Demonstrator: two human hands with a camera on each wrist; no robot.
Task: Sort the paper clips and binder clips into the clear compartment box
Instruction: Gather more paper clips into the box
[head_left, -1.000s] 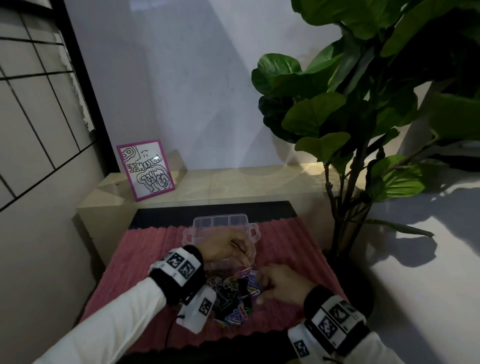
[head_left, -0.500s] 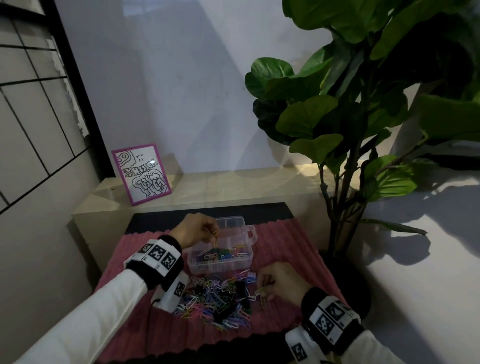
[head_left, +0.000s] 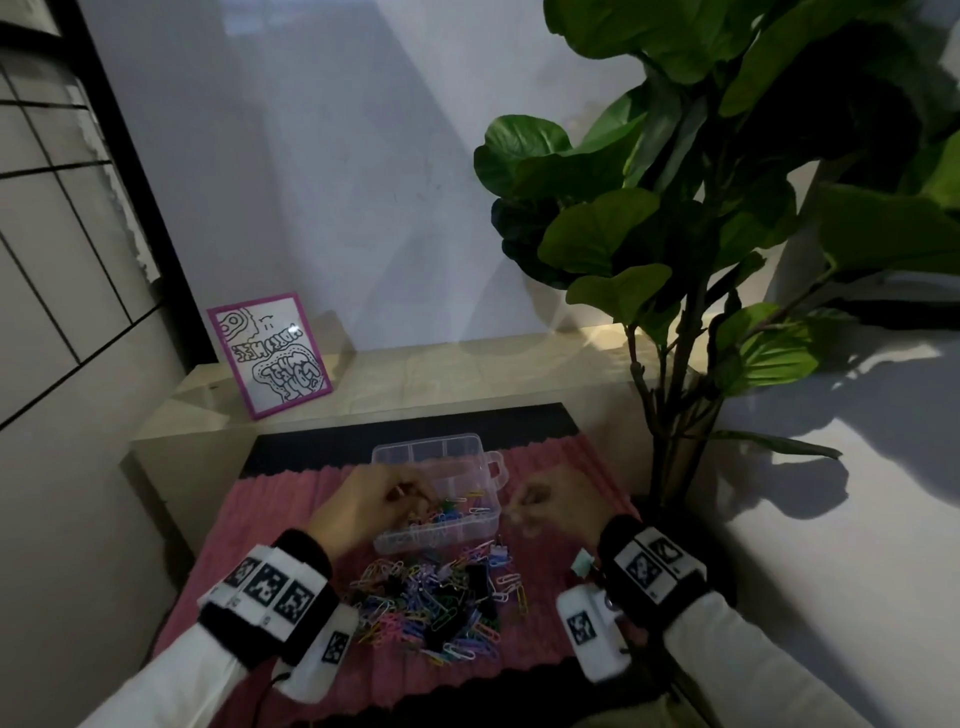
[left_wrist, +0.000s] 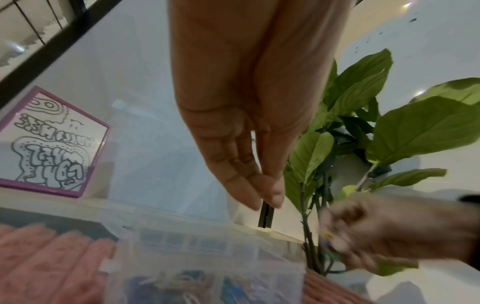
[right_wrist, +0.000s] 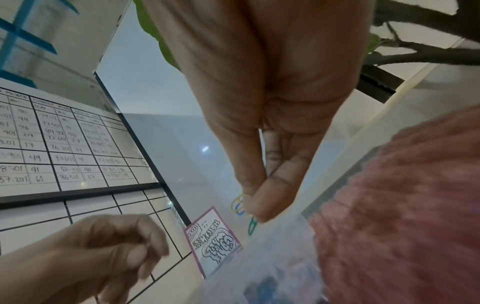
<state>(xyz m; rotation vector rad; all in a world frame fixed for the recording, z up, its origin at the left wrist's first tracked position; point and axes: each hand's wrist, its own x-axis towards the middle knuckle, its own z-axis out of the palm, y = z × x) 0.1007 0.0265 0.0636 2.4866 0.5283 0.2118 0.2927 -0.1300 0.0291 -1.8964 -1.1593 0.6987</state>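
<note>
Now the left hand (left_wrist: 259, 123) is pinching a black binder clip (left_wrist: 265, 216) above the box (head_left: 441, 457); the right hand (right_wrist: 265, 123) is pinching paper clips (right_wrist: 237, 205) just right of it.

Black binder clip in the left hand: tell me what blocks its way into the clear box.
Nothing visible. The left hand pinches the black binder clip above the open clear box, no lid between.

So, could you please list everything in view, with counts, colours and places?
compartment box: one, clear, on the mat, some paper clips inside
loose clips: pile, mixed colours, near side of box
mat: one, pink, ribbed
picture: one, purple frame, on the ledge
plant: one, green, right
black clip: one, pinched by left hand above the box
paper clips: yellow, blue, green, pinched by right hand
</note>
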